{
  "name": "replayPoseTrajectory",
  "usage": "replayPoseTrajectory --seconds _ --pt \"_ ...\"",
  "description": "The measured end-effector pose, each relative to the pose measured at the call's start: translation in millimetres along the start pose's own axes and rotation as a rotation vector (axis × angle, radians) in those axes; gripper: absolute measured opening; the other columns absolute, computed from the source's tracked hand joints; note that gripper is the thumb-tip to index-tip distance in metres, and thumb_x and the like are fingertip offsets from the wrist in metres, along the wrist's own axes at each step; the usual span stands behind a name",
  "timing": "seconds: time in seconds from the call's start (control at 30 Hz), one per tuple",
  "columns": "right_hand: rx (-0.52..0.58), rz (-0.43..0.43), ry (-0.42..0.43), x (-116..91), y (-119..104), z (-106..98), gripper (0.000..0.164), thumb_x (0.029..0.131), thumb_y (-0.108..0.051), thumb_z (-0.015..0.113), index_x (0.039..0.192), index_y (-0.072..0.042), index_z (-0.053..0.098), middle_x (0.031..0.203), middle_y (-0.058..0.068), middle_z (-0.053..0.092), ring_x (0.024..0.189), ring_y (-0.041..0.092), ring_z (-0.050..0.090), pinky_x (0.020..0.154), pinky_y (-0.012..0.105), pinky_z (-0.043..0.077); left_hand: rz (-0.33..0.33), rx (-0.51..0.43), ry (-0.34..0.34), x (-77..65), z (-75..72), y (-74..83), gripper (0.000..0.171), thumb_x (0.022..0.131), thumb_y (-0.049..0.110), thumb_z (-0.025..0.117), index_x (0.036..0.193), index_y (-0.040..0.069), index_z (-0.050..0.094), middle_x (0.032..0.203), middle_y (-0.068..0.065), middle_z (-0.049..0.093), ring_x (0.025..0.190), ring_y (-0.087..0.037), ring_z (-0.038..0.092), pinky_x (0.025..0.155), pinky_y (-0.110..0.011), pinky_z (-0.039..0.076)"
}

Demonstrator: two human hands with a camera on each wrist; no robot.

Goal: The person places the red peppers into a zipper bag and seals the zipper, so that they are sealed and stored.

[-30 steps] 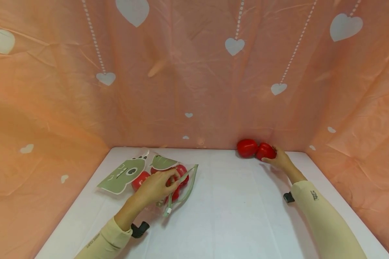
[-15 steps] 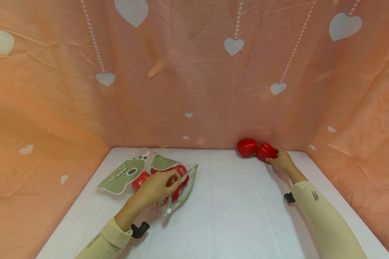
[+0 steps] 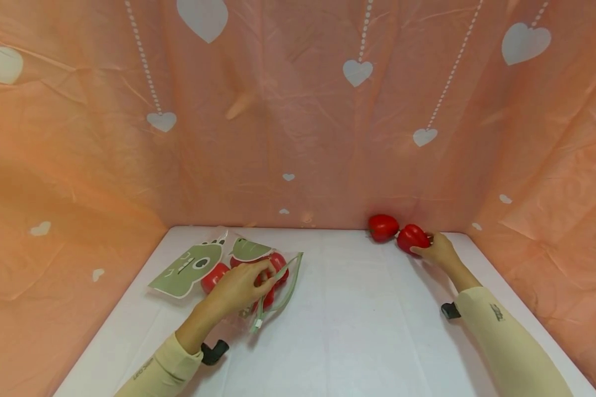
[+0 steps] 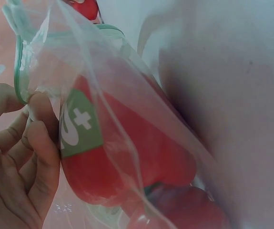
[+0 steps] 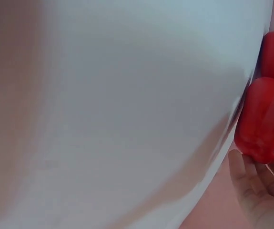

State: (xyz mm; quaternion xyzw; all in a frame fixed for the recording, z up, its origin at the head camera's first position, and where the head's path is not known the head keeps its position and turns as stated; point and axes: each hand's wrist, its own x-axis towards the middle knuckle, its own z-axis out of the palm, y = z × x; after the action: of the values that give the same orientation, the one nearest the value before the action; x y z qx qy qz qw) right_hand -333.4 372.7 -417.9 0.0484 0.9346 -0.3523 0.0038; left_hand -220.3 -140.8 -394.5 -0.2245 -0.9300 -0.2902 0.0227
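Observation:
On the left of the table lies a clear zip bag [image 3: 181,270] with green cartoon prints, holding several red bell peppers [image 3: 214,277]. My left hand [image 3: 239,285] pinches its green-edged mouth between thumb and fingers; the left wrist view shows the green zip rim [image 4: 17,71] at the fingertips and a pepper [image 4: 141,138] inside the plastic. At the back right, my right hand [image 3: 439,251] grips a red bell pepper [image 3: 412,238], thumb on the near side and fingers at its end. Just left of it sits another red bell pepper [image 3: 382,227].
A white-covered table [image 3: 347,314] runs up to an orange curtain [image 3: 298,138] with white hearts, which also hangs along both sides. A white slider [image 3: 258,323] sits on the bag's zip. Black wrist cameras [image 3: 213,352] hang below both sleeves.
My right hand has shifted slightly right and nearer with the bell pepper, and the pepper beside it has moved a little right. My left hand and the bag have stayed put.

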Motion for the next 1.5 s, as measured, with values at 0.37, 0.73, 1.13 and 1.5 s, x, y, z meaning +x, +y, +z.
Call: replayPoseTrajectory --seconds 0.37,0.73,1.13,1.5 --pt "0.011 -0.043 0.006 -20 -5 0 0.083 0.100 -0.030 0.076 0.156 0.012 0.031 0.150 0.038 0.045 0.134 0.055 0.046 0.108 0.061 0.051 0.001 0.009 0.001 0.2 0.2 0.3 0.008 0.101 0.021 0.076 0.103 0.020 0.068 0.072 0.012 0.059 0.056 -0.008 0.053 0.052 -0.026 0.045" --pt "0.038 -0.104 -0.006 -38 -19 14 0.081 0.099 -0.031 0.079 0.153 0.012 0.037 0.144 0.037 0.051 0.129 0.052 0.053 0.101 0.055 0.057 -0.001 0.003 -0.003 -0.1 0.7 -0.6 0.008 0.101 0.021 0.075 0.104 0.020 0.068 0.073 0.012 0.060 0.058 -0.008 0.054 0.052 -0.026 0.047" --pt "0.058 -0.227 -0.013 -58 -46 36 0.075 0.095 -0.028 0.083 0.150 0.008 0.046 0.138 0.031 0.060 0.123 0.048 0.060 0.097 0.053 0.059 -0.008 -0.001 -0.005 -0.2 0.6 -1.0 0.008 0.101 0.021 0.075 0.104 0.019 0.068 0.074 0.011 0.060 0.056 -0.009 0.054 0.051 -0.027 0.047" --pt "0.085 -0.327 -0.055 -78 -67 59 0.069 0.093 -0.022 0.086 0.145 0.007 0.052 0.131 0.027 0.066 0.115 0.044 0.067 0.091 0.050 0.062 -0.008 0.002 -0.005 -0.1 -0.4 0.8 0.009 0.101 0.022 0.076 0.104 0.020 0.067 0.073 0.011 0.060 0.057 -0.009 0.054 0.052 -0.026 0.047"
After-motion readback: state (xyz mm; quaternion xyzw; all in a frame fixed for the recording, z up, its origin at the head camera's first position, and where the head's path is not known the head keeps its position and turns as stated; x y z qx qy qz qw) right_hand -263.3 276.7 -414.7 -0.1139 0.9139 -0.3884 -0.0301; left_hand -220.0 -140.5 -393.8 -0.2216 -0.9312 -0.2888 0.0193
